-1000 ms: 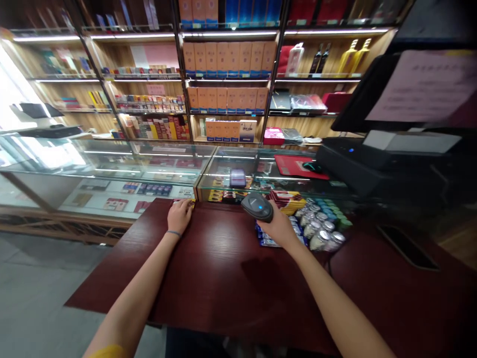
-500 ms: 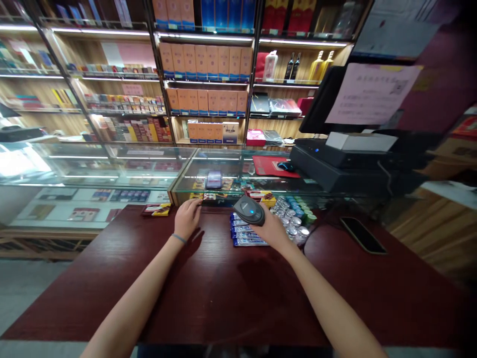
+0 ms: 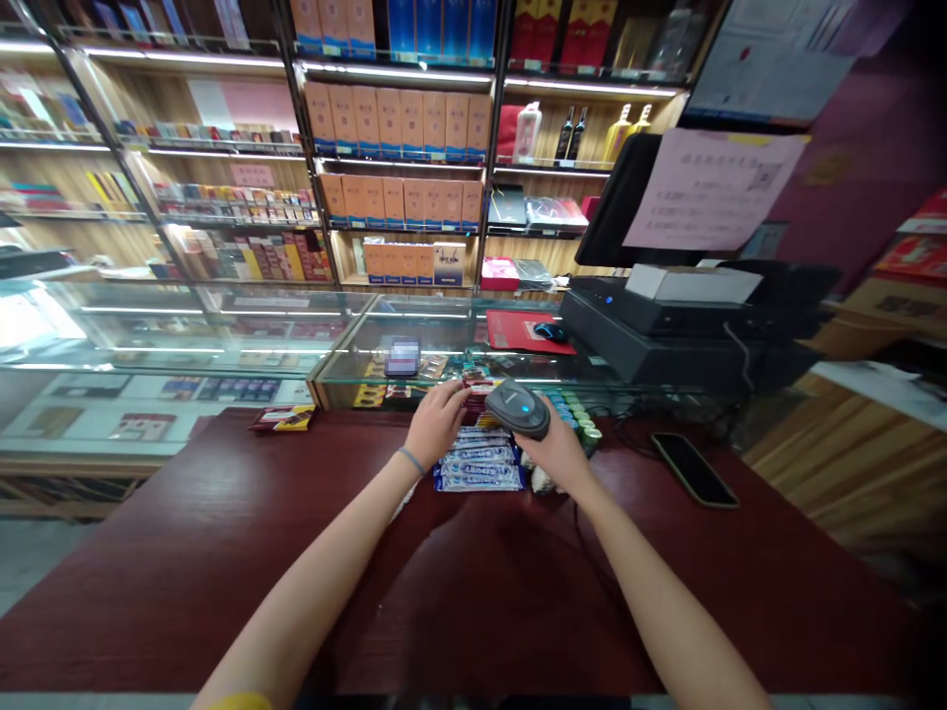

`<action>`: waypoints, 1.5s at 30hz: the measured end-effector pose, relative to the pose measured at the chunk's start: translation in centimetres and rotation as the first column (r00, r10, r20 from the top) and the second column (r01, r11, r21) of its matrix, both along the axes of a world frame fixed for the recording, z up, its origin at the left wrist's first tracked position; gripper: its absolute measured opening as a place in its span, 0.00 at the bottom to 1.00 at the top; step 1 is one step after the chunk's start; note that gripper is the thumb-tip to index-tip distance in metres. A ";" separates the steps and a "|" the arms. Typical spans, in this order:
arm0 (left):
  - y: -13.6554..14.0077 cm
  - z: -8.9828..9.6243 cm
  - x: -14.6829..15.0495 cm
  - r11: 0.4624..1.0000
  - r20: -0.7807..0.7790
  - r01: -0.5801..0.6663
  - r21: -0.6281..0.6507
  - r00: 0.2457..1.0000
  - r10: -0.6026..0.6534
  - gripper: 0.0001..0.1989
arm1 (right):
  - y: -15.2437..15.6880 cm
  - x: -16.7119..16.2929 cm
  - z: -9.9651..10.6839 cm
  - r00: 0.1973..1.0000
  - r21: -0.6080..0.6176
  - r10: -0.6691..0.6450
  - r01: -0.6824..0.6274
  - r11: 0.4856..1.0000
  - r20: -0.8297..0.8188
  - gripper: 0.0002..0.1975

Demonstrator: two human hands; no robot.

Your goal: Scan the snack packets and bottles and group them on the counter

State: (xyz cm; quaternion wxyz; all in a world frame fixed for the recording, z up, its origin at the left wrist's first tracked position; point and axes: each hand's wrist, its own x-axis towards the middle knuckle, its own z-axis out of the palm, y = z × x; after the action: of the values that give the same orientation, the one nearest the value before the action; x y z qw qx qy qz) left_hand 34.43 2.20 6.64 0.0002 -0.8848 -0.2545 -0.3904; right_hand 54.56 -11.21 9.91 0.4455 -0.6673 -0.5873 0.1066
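Observation:
My right hand is wrapped round the handle of a dark grey barcode scanner, its small blue light showing on top. My left hand, with a thin blue band at the wrist, stretches its fingers to the edge of red and yellow snack packs; whether the tips touch them is hard to tell. Below the scanner lie several blue and white snack sticks in a row. Green-topped small cylinders stand beyond my right hand, partly hidden by it. One more red and yellow pack rests apart at the left.
A glass display counter runs along the table's far side. A phone lies on the dark red table at right. Behind stand a monitor with a paper sheet, a red mat with a mouse, and stocked shelves.
My left hand has moved right, from bare tabletop to the red and yellow packs. The scanner in my right hand has shifted slightly right across the goods. The view has turned a little right.

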 end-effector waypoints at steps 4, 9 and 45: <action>0.2 0.1 2.7 0.999 -0.122 0.019 0.029 0.992 -0.015 0.24 | -0.1 0.2 0.3 0.999 0.045 0.012 -0.011 0.999 -0.034 0.20; 0.8 -0.2 4.5 0.998 -0.239 0.027 0.058 0.971 -0.012 0.22 | -0.2 0.3 0.7 0.998 0.069 -0.020 0.024 0.997 -0.053 0.21; -0.6 1.8 3.0 0.944 0.607 0.128 -0.304 0.790 0.088 0.07 | -1.3 3.5 4.8 0.959 0.190 -0.282 0.282 0.940 -0.027 0.18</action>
State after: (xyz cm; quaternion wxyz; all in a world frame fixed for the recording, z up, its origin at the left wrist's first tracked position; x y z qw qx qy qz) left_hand 37.42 1.58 8.42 -0.2341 -0.7003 -0.2927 -0.6076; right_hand 58.09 -12.52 14.69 0.5183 -0.6983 -0.4934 -0.0156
